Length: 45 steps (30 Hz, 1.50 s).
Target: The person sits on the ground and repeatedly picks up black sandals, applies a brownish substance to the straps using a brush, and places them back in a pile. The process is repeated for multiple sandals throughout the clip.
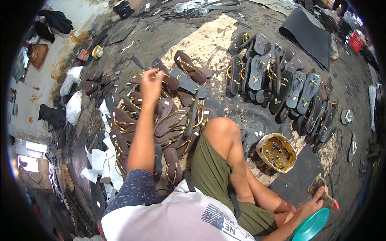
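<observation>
My left hand [151, 86] reaches out over a heap of dark brown sandals with gold straps. Its fingers are closed at the strap of one brown sandal [171, 81] on the heap's far side; the exact grip is partly hidden. Low on the right, my right hand [313, 205] is wrapped round a flat brush [317, 184] with stained, stiff-looking bristles and a red end. A teal plastic dish [311, 225] lies right beside that wrist. Between my knee and the brush stands a round tub [276, 152] holding amber-brown glue-like stuff with dark bits.
To the right of the heap, several dark soles with gold thongs [257, 72] stand in stacked rows. A black sheet [305, 38] lies beyond them. White papers [98, 160] and white bags [74, 108] are at the left. A pair of flip-flops [352, 146] rests far right.
</observation>
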Motion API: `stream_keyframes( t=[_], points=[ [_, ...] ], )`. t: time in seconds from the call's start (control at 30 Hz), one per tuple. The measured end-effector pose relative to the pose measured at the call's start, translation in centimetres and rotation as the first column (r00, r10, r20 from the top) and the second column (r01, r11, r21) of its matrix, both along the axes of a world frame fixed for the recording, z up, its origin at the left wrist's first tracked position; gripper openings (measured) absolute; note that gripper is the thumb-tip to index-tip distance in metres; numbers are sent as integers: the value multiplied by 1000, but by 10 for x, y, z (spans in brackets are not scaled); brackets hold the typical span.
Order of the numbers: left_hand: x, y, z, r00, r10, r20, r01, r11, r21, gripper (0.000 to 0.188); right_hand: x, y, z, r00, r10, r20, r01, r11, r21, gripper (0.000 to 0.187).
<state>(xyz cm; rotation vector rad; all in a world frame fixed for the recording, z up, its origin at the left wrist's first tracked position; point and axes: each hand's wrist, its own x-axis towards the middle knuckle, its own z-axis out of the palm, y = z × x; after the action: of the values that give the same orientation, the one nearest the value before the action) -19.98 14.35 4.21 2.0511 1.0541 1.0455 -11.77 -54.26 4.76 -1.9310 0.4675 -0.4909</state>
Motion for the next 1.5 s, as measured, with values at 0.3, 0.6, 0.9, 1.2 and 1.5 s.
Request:
stream_keyframes(
  t=[0.3,0.6,0.9,1.2,1.5],
  points=[
    [-87,35,-24,498,411,-764,-354,900,254,56,35,39,-3,968,249,14,-249,966,63,47],
    [-91,-11,-36,917,148,369,-7,935,-356,34,49,82,-51,773,569,-280,-597,802,-19,32],
    [-116,-105,73,807,-573,143,584,737,-340,16,54,114,-101,679,512,-526,-734,459,-500,30],
    [-100,-169,-10,720,-667,189,684,636,-357,45,43,-1,-45,711,465,-527,-699,547,-461,26],
    [-79,-176,12,764,-298,572,644,398,-654,76,36,-12,-5,943,332,-10,-332,943,3,42]
  ],
)
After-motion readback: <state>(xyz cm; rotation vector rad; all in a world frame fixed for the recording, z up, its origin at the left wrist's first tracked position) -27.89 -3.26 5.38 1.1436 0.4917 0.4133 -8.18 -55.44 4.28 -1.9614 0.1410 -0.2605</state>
